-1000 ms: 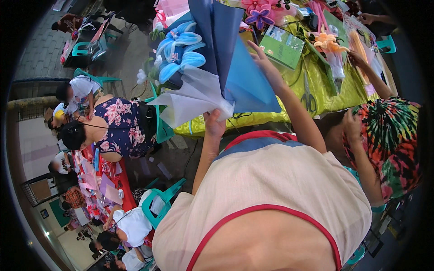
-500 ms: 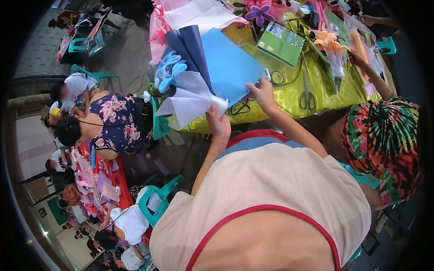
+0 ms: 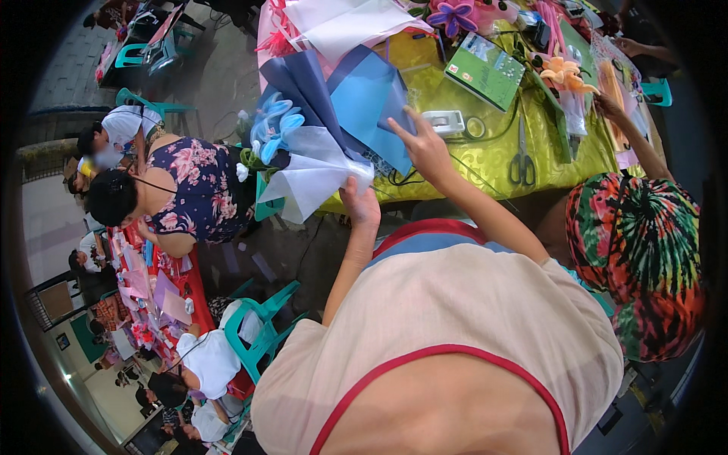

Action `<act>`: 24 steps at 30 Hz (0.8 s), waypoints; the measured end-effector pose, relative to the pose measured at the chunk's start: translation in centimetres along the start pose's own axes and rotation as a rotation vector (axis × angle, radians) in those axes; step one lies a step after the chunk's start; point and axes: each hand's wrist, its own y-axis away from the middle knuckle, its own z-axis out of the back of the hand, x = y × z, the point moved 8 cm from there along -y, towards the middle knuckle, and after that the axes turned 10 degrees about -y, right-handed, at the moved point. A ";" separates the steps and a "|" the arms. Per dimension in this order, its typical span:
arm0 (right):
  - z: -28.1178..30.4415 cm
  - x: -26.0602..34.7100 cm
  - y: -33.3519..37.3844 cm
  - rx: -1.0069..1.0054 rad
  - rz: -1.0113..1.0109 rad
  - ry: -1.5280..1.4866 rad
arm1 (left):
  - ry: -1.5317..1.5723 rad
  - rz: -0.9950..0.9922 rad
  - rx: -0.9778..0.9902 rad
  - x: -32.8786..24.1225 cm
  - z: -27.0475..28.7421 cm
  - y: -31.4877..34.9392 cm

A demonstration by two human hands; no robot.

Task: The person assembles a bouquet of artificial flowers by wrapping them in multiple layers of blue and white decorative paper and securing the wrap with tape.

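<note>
A bouquet lies at the table's near left edge, its light blue fuzzy flowers pointing left. White wrapping paper and dark blue paper surround it. My left hand is closed around the gathered white base. Beside it, a light blue sheet has its right side folded over, showing a darker face. My right hand rests at that folded edge, fingers stretched and spread, touching the paper without visibly pinching it.
On the yellow tablecloth are a white tape dispenser, a tape roll, scissors and a green box. At right, a co-worker's hand is by an orange flower bouquet. A teal chair stands behind on the left.
The light blue sheet's right side has folded inward to the left. My right hand has released its corner and spread its fingers. The left hand keeps its grip; the dispenser is now uncovered.
</note>
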 end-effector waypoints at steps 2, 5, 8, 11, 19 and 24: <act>0.0 1.3 0.6 -0.010 0.084 -0.005 | 0.004 0.008 0.013 0.3 0.2 0.2; -0.5 2.7 1.8 0.049 0.154 -0.006 | 0.041 0.046 0.088 -0.1 -0.5 0.3; -2.0 2.3 3.0 0.117 0.149 -0.033 | 0.033 0.047 0.072 -0.6 -1.0 0.6; -3.0 1.8 3.2 0.172 0.073 -0.126 | 0.026 0.068 0.097 -0.6 -1.3 0.9; -2.7 1.3 3.0 0.127 -0.042 -0.401 | 0.008 0.080 0.022 0.3 -0.3 1.4; -3.8 -1.0 3.2 0.053 -0.244 -0.590 | -0.022 0.067 -0.053 -0.2 -0.6 1.0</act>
